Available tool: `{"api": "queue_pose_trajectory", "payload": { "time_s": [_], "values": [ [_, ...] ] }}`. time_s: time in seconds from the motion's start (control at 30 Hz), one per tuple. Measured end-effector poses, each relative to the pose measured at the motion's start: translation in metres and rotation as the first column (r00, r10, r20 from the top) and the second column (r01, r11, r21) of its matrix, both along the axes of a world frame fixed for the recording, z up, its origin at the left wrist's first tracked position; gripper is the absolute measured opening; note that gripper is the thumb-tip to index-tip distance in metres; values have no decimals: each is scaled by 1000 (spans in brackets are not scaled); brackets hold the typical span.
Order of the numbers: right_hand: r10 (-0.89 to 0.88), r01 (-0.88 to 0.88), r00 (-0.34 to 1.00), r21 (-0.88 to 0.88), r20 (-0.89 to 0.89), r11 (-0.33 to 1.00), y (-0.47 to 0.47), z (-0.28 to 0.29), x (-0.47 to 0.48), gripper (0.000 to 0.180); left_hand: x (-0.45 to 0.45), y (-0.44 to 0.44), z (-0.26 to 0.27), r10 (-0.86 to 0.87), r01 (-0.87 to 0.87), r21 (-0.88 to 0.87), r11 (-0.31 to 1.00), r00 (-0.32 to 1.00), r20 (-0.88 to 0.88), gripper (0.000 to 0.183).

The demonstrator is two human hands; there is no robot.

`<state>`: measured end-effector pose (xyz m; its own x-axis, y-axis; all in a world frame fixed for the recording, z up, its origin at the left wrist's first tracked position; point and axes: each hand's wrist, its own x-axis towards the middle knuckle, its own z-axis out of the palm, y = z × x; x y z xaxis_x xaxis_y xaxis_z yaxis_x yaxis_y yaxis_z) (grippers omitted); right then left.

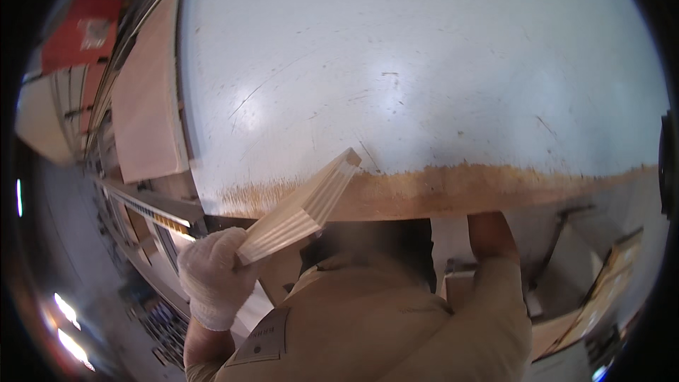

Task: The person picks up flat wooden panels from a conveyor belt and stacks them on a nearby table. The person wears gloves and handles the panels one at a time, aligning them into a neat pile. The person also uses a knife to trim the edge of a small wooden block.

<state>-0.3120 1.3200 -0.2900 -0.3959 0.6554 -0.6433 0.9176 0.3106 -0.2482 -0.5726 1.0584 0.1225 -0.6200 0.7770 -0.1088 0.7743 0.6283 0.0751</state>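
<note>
My left hand (217, 276), in a white knit glove, grips one end of a pale wooden moulding corner piece (284, 228). The piece is angular, with grooves running along its faces. Its far end rises over the front edge of a large worktable (403, 79), and I cannot tell whether it touches the top. My right arm (493, 239) reaches beneath the tabletop. The table hides my right hand. Along the front edge, the table's pale coating is worn away to a brown strip (451, 191).
A pinkish board (146, 95) lies left of the table, beside a long rack or bench with several slats. Farther left is a red panel (85, 29). At lower right, below the table's level, stand sheets and boards (599, 297). Clutter (162, 323) sits on the floor at lower left.
</note>
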Motion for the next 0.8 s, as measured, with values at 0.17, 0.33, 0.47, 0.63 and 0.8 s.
{"api": "queue_pose_trajectory", "payload": {
  "time_s": [0.17, 0.33, 0.47, 0.63, 0.8],
  "values": [
    [-260, 252, 965, -185, -20, 950, -101, 136, 63, 35, -20, 17, -12, -214, 213, 18, 977, 970, 117, 31],
    [-449, 405, 789, -193, -420, 894, -170, 271, 58, 36, -33, 45, -12, -385, 423, -104, 900, 884, 266, 30],
    [-339, 301, 671, -176, -659, 937, -133, 310, 20, 39, -29, 81, -21, -509, 586, -259, 768, 804, 307, 22],
    [-244, 178, 680, -167, -691, 970, -116, 301, -4, 46, -32, 79, -29, -636, 728, -135, 672, 661, 399, 44],
    [-345, 192, 730, -308, -590, 932, -126, 300, -8, 47, -34, 98, -40, -564, 771, -140, 621, 564, 603, 81]
  ]
}}
